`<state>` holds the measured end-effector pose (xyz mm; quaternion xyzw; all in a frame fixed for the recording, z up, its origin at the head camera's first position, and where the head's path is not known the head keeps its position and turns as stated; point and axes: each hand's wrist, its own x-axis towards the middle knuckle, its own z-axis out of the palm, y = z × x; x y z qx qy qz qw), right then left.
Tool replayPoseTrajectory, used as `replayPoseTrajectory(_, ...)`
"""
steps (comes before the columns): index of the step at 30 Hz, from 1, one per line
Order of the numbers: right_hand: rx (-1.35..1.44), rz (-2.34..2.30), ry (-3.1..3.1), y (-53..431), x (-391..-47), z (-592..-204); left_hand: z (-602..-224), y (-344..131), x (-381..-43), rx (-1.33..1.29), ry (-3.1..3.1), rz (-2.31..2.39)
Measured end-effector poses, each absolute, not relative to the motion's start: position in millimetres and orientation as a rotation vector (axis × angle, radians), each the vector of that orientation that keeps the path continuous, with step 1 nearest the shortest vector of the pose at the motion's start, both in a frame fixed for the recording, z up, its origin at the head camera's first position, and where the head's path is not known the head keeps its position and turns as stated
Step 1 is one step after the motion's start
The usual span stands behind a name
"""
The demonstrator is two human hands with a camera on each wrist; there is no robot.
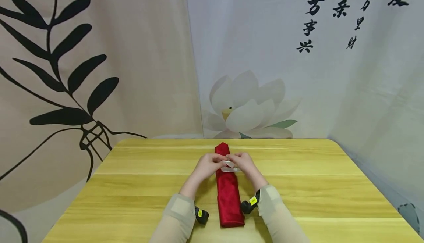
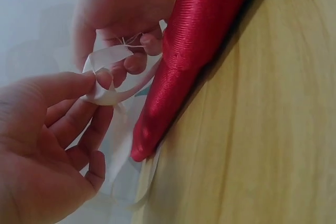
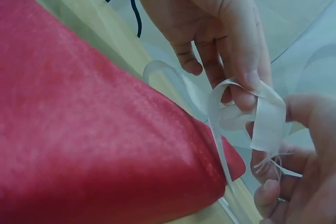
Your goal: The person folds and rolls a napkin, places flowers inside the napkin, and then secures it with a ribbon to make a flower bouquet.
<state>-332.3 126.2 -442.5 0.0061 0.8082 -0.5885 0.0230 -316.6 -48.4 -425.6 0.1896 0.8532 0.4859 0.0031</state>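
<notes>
A red, shiny rolled cloth (image 1: 228,199) lies lengthwise on the wooden table, its narrow end pointing away. A white ribbon (image 1: 228,169) passes around it near that far end. My left hand (image 1: 207,165) pinches a loop of the ribbon between thumb and forefinger, above the cloth. Opposite it, my right hand (image 1: 243,161) holds the ribbon near its frayed end, with curled fingers. Loose threads hang from this end in the right wrist view, close to the right fingertips (image 3: 270,190). In the left wrist view, the looped ribbon (image 2: 105,95) stands off the red cloth (image 2: 184,51).
The wooden table (image 1: 149,184) extends to both sides of the cloth. Behind it hangs a pale curtain (image 1: 159,70) printed with leaves, a lotus and characters. Small black cameras sit at both wrists, beside the roll. A black curved object (image 1: 14,222) shows at the lower left.
</notes>
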Motion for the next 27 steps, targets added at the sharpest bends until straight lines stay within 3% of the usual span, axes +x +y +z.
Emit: replayPoseTrajectory(27,-0.019,-1.996,2.404,153.7,-339.5,-437.5,-415.1,-63.7,-324.2,0.34,2.508,2.044)
